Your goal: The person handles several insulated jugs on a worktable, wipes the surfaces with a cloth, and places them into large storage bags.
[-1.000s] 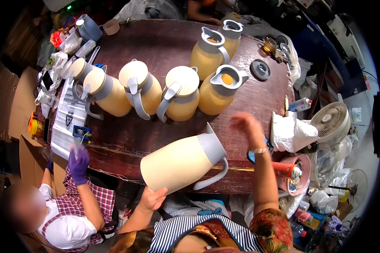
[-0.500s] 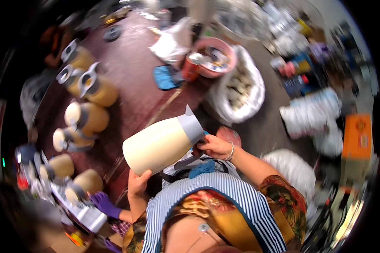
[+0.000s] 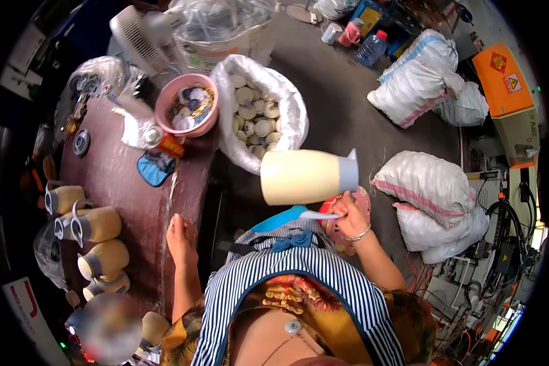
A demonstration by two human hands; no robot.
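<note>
A cream vacuum jug (image 3: 299, 177) with a grey collar lies on its side in the air in front of me, its pointed spout at the right. My right hand (image 3: 352, 217) is closed round its light grey handle (image 3: 320, 215), below the collar. Away from the jug, my left hand (image 3: 182, 239) is over the edge of the dark red table (image 3: 122, 168), its fingers loosely bent and nothing seen in them. More cream jugs (image 3: 101, 224) with grey collars and handles stand and lie along the table's left side.
Beyond the jug is a white sack (image 3: 293, 100) of round cream pieces. A pink bucket (image 3: 163, 110) of small parts, a red can (image 3: 168, 145) and a blue cloth (image 3: 152, 172) are near the table's far end. Stuffed white sacks (image 3: 430, 186) and machinery (image 3: 448, 277) are at the right.
My left hand has let go of the jug's base and moved left. My right hand still grips the handle, and the jug has swung right and levelled. The view has turned right.
</note>
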